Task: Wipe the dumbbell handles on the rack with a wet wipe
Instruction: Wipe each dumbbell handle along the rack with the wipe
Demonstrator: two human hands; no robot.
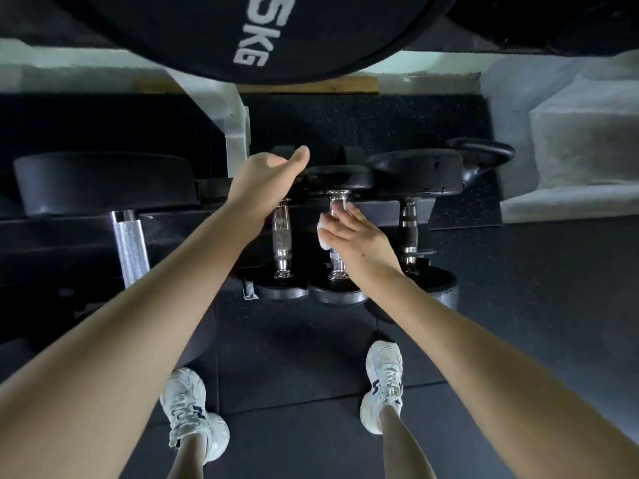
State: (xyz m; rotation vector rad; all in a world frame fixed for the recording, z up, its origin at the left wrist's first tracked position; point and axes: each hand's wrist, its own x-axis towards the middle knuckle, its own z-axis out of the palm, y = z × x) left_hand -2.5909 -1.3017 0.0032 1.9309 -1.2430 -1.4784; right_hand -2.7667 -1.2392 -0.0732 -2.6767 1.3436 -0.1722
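Three small dumbbells lie side by side on a low black rack (193,233). My right hand (356,236) is wrapped around the chrome handle of the middle dumbbell (337,267) with a white wet wipe (324,235) pressed between palm and handle. My left hand (268,178) rests on the far head of the left dumbbell (280,243), thumb pointing away; its fingers are hidden behind the hand. The right dumbbell (409,229) has a darker handle and is untouched.
A large dumbbell with a knurled handle (128,243) lies on the rack to the left. A black 5 kg plate (249,32) hangs overhead at the top. A kettlebell (479,157) stands behind the rack on the right. My feet in white sneakers (382,385) stand on dark rubber flooring.
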